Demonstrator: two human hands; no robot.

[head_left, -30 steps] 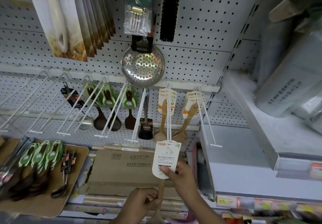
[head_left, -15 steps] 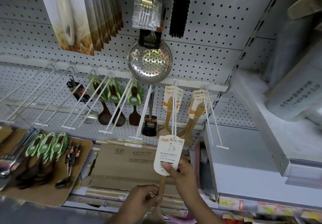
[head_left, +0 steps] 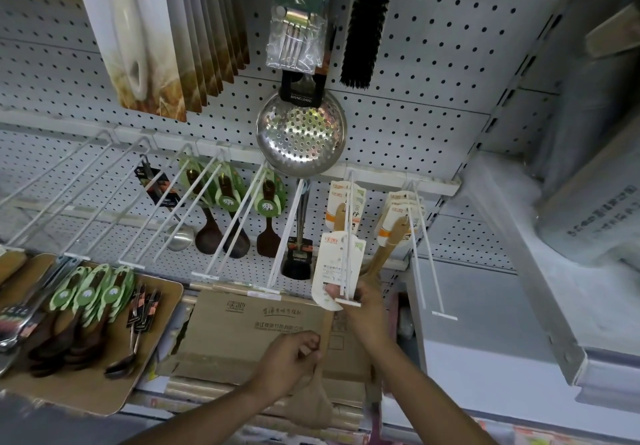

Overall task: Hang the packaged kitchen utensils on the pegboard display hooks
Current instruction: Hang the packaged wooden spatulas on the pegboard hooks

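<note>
Now right hand (head_left: 363, 309) pinches spatula card (head_left: 337, 264) on hook (head_left: 348, 236); left hand (head_left: 291, 361) grips handle (head_left: 323, 347).

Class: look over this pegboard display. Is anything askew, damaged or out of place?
Nothing damaged or spilled. The one item off plumb is the wooden spatula in hand: its card tilts on the hook, right hand gripping the card, left hand the handle.

Flattened brown cardboard box (head_left: 256, 326) on lower shelf, centre; grey plastic-wrapped bundles (head_left: 588, 153) on white right-hand shelf (head_left: 540, 292).
</note>
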